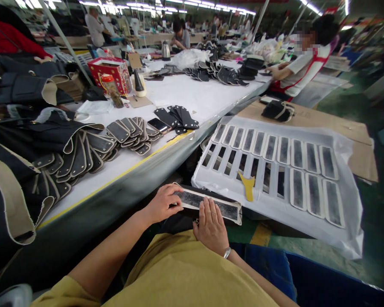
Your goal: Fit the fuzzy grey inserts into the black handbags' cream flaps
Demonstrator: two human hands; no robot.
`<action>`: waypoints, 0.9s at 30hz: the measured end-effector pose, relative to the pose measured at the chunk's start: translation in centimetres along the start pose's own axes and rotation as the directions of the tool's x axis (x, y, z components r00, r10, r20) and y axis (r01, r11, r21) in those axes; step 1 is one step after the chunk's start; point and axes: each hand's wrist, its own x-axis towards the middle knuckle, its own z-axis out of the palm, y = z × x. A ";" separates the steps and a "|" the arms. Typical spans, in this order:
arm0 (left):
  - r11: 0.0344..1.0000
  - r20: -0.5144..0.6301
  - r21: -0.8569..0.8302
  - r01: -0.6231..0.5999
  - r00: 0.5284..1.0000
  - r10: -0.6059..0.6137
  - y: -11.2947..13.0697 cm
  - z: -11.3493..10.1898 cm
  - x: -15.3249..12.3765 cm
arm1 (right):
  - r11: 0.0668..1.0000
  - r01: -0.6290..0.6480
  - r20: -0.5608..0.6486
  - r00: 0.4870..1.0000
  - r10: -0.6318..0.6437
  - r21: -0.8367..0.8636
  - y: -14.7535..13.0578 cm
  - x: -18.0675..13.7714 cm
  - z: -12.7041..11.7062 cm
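A long strip (192,198), dark grey in the middle with a pale cream border, lies across my lap and slants down to the right. My left hand (164,204) is closed on its left end, fingers curled over the edge. Flat on the strip's middle rests my right hand (212,224), its fingers stretched out and a bracelet at the wrist. To the right, similar pale-edged pieces (313,194) are laid in rows on a white-covered board (348,213). A yellow forked piece (248,186) sits on that board, beside several dark rectangular gaps.
The long white table (166,91) on the left carries dark strap-like pieces (83,157), a phone (159,125), a red box (110,74) and a jar (112,91). A co-worker (307,64) sits at its far right. Cardboard (342,132) lies behind the board.
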 end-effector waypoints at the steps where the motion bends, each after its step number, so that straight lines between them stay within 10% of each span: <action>1: 1.000 -0.006 -0.008 -0.019 1.000 0.019 -0.1 0.2 0.0 | 1.000 -0.004 -0.001 1.000 0.004 0.005 0.0 0.0 0.0; 27: 0.992 -0.214 -0.055 0.116 0.969 -0.125 1.1 2.1 0.1 | 1.000 0.007 0.110 0.994 -0.009 0.019 -1.4 1.8 1.4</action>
